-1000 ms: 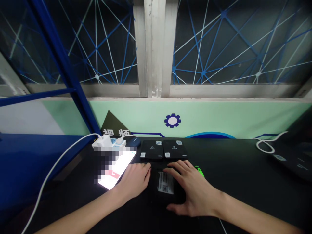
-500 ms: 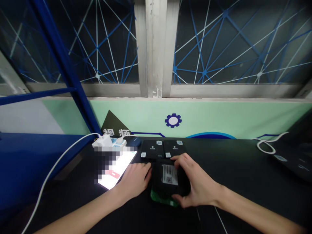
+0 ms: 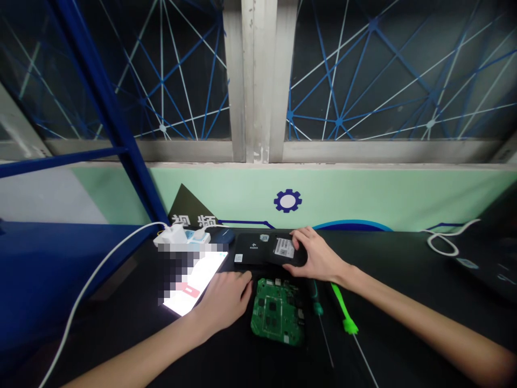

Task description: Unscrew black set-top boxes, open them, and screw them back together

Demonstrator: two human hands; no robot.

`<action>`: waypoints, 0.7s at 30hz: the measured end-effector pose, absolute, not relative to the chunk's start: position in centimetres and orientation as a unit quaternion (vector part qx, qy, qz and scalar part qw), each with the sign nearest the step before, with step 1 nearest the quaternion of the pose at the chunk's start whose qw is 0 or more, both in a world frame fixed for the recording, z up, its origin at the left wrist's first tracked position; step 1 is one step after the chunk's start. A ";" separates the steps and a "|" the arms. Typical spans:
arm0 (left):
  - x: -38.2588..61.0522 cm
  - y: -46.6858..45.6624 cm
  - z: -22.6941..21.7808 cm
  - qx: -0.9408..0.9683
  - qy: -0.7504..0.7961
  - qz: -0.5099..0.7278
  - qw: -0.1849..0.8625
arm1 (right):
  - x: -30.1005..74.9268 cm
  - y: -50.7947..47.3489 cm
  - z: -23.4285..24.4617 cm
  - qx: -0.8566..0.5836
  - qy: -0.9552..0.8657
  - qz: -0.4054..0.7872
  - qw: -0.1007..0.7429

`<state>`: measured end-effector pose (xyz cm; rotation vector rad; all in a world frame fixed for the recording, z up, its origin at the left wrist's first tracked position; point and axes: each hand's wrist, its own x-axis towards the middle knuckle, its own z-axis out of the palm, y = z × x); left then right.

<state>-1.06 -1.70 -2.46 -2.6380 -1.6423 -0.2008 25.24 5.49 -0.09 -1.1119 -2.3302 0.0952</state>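
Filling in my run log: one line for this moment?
left hand: flat on table, beside phone | right hand: on black cover | green circuit board: exposed

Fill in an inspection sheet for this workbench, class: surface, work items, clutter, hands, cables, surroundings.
Surface: dark black tabletop.
Work items: bare green circuit board lying flat; black plastic cover with white label set on flat black boxes.
Clutter: lit phone; two green-handled screwdrivers.
Hands: left hand flat beside the board; right hand fingers on the cover.
Cables: white cable to a white charger; coiled white cable.
Surroundings: mint wall panel, window, blue frame.
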 end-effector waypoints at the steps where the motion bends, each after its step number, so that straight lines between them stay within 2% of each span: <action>1: -1.1 -1.7 -2.5 -0.846 -0.528 -0.065 0.014 | 25.3 5.7 -0.2 -0.416 -0.867 0.036 0.273; 10: -1.0 -1.6 -2.7 -0.845 -0.531 -0.067 0.012 | 26.2 6.1 -0.2 -0.394 -0.890 0.025 0.226; 19: -1.0 -1.5 -2.5 -0.847 -0.528 -0.055 0.026 | 26.4 3.5 1.4 -0.358 -0.897 0.037 0.259; 21: -1.0 -1.5 -2.6 -0.848 -0.527 -0.051 0.030 | 25.9 1.7 1.7 -0.351 -0.905 0.059 0.233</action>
